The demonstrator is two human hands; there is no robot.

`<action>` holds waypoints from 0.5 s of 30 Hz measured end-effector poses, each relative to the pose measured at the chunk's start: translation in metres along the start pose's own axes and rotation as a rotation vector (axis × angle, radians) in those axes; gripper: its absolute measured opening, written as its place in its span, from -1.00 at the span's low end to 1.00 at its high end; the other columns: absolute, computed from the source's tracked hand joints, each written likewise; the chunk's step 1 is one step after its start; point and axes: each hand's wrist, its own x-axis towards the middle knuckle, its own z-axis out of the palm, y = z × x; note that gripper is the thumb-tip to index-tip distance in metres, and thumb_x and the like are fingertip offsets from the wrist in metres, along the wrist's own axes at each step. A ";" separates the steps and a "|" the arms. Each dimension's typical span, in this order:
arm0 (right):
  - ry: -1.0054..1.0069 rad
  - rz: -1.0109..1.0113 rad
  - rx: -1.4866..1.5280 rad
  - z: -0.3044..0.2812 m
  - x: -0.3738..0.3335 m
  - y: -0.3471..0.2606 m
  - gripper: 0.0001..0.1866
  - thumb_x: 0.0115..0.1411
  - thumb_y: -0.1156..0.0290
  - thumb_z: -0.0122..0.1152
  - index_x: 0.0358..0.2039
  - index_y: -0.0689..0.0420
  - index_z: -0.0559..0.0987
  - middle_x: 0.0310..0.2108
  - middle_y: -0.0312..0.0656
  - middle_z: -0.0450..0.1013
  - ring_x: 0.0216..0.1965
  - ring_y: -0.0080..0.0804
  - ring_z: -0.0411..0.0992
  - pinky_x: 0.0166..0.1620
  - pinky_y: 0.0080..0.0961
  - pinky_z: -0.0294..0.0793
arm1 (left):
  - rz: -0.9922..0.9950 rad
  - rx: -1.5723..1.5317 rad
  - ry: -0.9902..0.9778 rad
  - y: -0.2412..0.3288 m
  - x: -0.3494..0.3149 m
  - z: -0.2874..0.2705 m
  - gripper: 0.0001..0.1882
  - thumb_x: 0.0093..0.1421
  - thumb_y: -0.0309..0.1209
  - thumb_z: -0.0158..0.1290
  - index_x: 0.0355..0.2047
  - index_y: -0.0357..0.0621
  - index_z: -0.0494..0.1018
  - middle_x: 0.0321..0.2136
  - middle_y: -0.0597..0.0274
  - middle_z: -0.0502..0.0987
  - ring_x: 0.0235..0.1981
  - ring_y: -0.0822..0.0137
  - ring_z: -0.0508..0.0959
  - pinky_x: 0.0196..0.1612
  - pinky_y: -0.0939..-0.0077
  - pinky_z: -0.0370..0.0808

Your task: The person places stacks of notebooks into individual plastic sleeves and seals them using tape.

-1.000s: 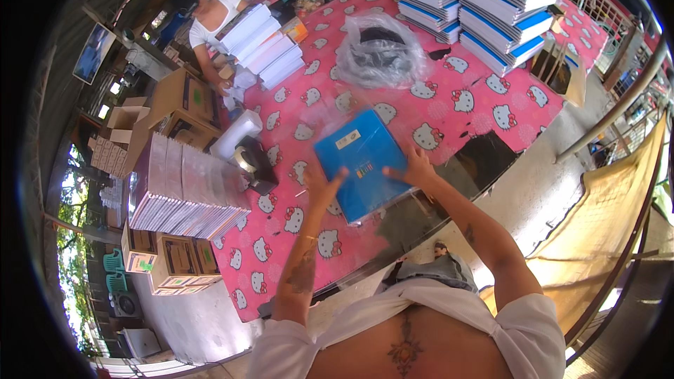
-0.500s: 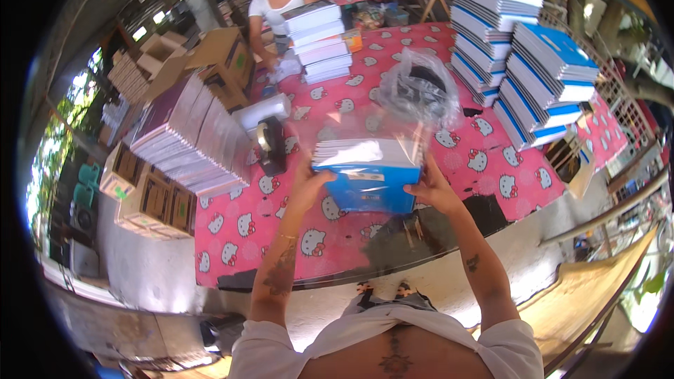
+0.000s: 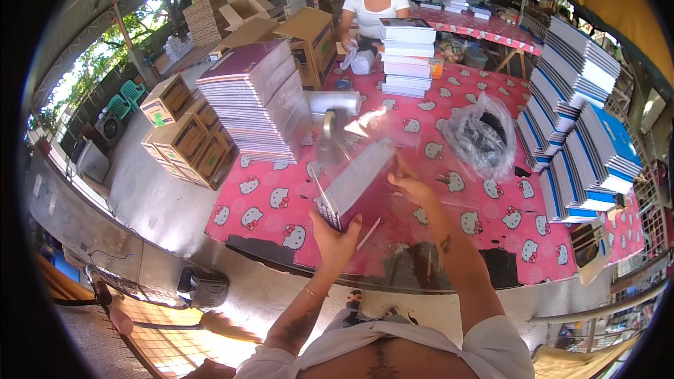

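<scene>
Left hand [image 3: 337,244]: fingers wrapped about the near end of one maroon notebook bundle [image 3: 361,179], which sat tilted between both hands. Right hand [image 3: 413,186]: at the far end, its hold blurred. Leftward of the grip stood a maroon stack [image 3: 256,116]; rightward, crumpled clear plastic [image 3: 458,142], then blue-and-white stacks [image 3: 593,161].

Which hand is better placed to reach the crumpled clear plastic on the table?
Probably the right hand: it is nearer the crumpled clear plastic, while the left hand grips the near end of the notebooks.
</scene>
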 end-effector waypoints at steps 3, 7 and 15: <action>-0.104 0.101 0.154 -0.013 0.012 0.034 -0.11 0.04 0.42 0.45 0.31 0.10 0.12 0.08 -0.22 0.35 0.08 -0.39 0.35 0.13 -0.36 0.37 | 0.093 -0.256 -0.239 -0.032 0.044 -0.023 -0.33 -0.09 -0.48 0.34 0.00 -0.32 0.25 -0.17 0.03 0.50 -0.14 0.28 0.51 -0.07 0.35 0.46; 0.009 -0.177 0.062 -0.004 -0.031 0.027 -0.02 -0.06 0.52 0.49 0.32 0.14 0.09 0.00 -0.23 0.41 -0.03 -0.39 0.42 0.07 -0.44 0.42 | -0.226 -0.422 -0.602 -0.031 0.103 -0.043 -0.25 -0.11 -0.61 0.29 0.13 -0.28 0.25 -0.13 0.21 0.50 -0.14 0.36 0.50 -0.04 0.45 0.48; 0.452 -0.545 -0.173 -0.006 -0.104 -0.039 0.17 -0.07 0.34 0.55 0.39 0.19 -0.08 0.11 -0.15 0.33 0.16 -0.32 0.31 0.20 -0.26 0.34 | -0.222 -0.693 -0.856 -0.108 0.168 0.020 -0.38 0.15 -0.42 0.21 0.21 -0.14 0.26 -0.16 0.31 0.51 -0.12 0.48 0.47 -0.14 0.55 0.45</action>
